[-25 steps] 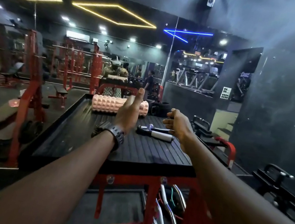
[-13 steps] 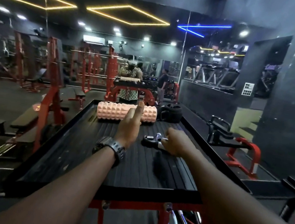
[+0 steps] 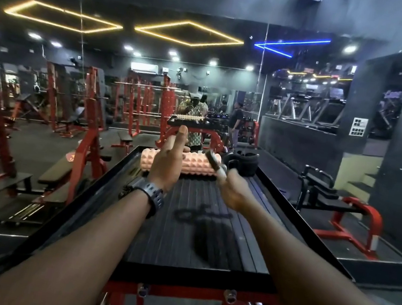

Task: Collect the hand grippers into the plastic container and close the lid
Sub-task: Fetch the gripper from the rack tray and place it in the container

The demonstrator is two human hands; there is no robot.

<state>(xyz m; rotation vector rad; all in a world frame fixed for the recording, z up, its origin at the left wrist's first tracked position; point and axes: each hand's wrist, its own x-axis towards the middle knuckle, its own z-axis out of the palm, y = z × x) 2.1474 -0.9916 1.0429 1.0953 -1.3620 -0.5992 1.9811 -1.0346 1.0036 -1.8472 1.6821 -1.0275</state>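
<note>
My right hand (image 3: pixel 234 194) is closed around a hand gripper (image 3: pixel 215 164) with black and grey handles, held up above the black ribbed platform (image 3: pixel 181 229). The gripper's upper handle sticks out past my fingers toward the foam roller. My left hand (image 3: pixel 169 160), a dark watch on its wrist, hovers over the platform with the fingers stretched forward and nothing in it. No plastic container is in sight.
A peach foam roller (image 3: pixel 195 163) lies across the platform's far end, with a black strap or pad (image 3: pixel 242 160) beside it on the right. Red racks and benches stand to the left, a mirror wall ahead, and a red-framed bench (image 3: pixel 340 205) to the right.
My right hand closed on the hand gripper lying on the platform and lifted it off the surface. The left hand stayed raised and the view moved closer to the platform.
</note>
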